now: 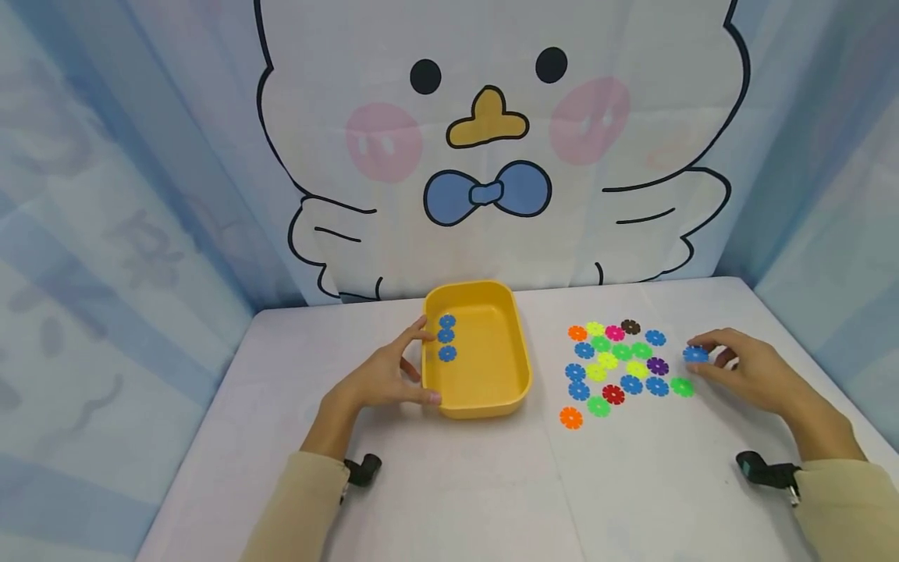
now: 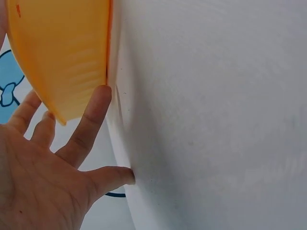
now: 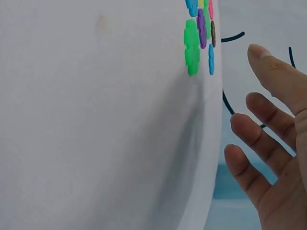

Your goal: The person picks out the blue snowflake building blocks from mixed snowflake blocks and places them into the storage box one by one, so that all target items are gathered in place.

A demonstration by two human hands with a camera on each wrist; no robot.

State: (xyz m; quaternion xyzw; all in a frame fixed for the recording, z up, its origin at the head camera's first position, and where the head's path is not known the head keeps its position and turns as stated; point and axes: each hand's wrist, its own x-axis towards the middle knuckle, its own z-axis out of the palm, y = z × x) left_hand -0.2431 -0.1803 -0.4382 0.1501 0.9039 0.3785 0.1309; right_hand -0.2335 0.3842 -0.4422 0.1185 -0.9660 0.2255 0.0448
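My left hand (image 1: 393, 371) holds the left side of a yellow tray (image 1: 492, 394), thumb at its near corner and fingers along the left rim. In the left wrist view the spread fingers (image 2: 91, 120) lie against the tray's outer wall (image 2: 62, 57), close to the tabletop. Inside the tray, three blue snowflake discs line the left side, the nearest blue disc (image 1: 447, 353) a little apart. At the right my right hand (image 1: 747, 367) pinches another blue snowflake disc (image 1: 695, 354) between thumb and fingertips; this disc is hidden in the right wrist view, where the right hand (image 3: 283, 158) shows.
Between the tray and my right hand, several notched discs lie on the white table (image 1: 492, 484), among them a green disc (image 1: 681, 387), a purple disc (image 1: 657, 366) and an orange disc (image 1: 571, 418). A cartoon-printed curtain (image 1: 492, 250) hangs behind the table.
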